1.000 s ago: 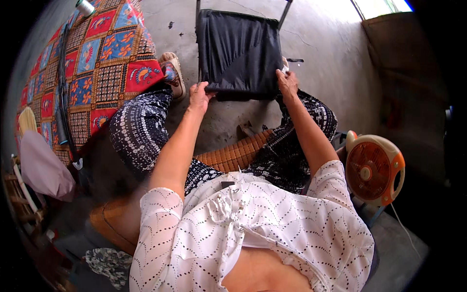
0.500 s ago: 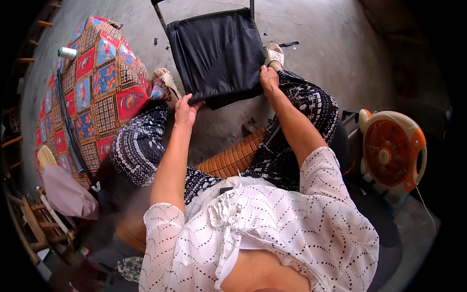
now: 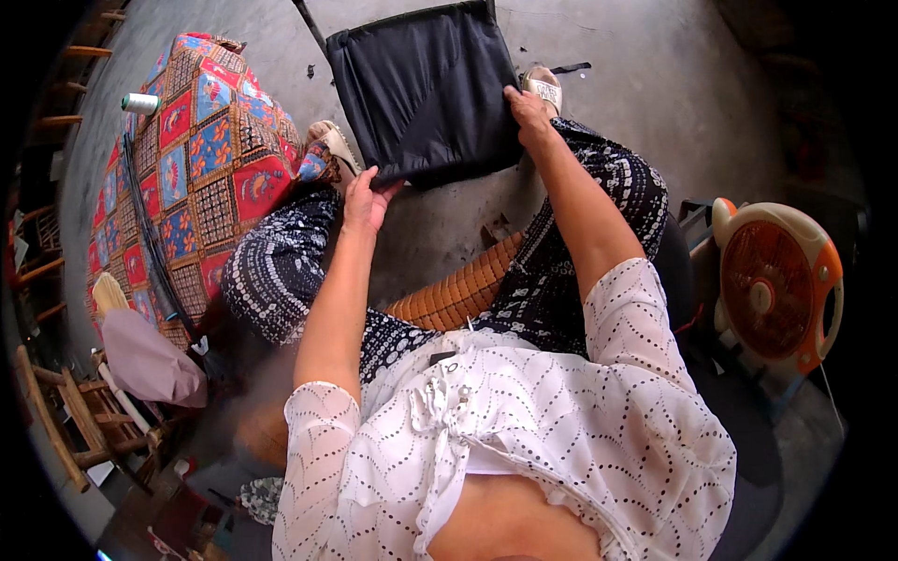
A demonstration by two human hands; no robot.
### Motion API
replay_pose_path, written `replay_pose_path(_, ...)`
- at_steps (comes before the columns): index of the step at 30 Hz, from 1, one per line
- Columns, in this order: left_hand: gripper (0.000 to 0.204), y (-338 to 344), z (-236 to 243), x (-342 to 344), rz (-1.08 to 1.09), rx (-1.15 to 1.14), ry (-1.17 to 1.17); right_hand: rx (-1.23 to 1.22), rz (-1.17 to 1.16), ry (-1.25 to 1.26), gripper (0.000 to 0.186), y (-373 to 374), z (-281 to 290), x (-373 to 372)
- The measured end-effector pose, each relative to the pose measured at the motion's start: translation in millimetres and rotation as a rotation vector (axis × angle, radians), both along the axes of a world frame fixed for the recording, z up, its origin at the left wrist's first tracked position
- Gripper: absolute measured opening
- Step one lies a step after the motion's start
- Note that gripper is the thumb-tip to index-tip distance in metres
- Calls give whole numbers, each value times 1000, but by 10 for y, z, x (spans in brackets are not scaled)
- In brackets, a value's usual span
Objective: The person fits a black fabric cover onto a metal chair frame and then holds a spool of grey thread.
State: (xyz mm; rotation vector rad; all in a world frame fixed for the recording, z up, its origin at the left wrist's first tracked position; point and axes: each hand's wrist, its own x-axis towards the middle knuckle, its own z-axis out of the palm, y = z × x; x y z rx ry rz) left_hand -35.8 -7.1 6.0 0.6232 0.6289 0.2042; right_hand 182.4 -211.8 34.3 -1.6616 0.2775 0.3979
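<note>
In front of me is a black, shiny leather-like chair seat (image 3: 426, 93) with thin dark frame rods at its far side. My left hand (image 3: 366, 201) grips its near left corner, the fingertips at the edge and some of them underneath. At the right edge, towards the near corner, my right hand (image 3: 531, 116) is closed, with its fingers pressed along the side. The covering looks smooth along the near edge, with slanting creases across the middle. What lies under the seat is hidden.
At left, patterned red-and-blue cloth (image 3: 210, 159) bears a thread spool (image 3: 140, 104) and dark strips (image 3: 145, 229). An orange-and-white fan (image 3: 772, 285) stands at right. Wooden frames (image 3: 79, 411) lie at lower left. A black strap (image 3: 571, 68) rests on the floor beyond my right foot.
The seat has shifted slightly up and right in view, along with the surroundings. My right hand sits further up its right edge relative to the corner; the left hand's fingers have loosened a little.
</note>
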Motion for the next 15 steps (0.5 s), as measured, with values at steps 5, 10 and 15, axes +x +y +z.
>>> replay_pose_path(5,26,4,32,-39,-7,10,100,-127,-482,181,24,-205,-659,422)
replay_pose_path(10,35,93,63,-127,-119,208,474,613,-206,6,11,-207,-347,-42)
replay_pose_path(15,29,224,480,-179,76,1221,745,298,156,-91,11,183,867,-673)
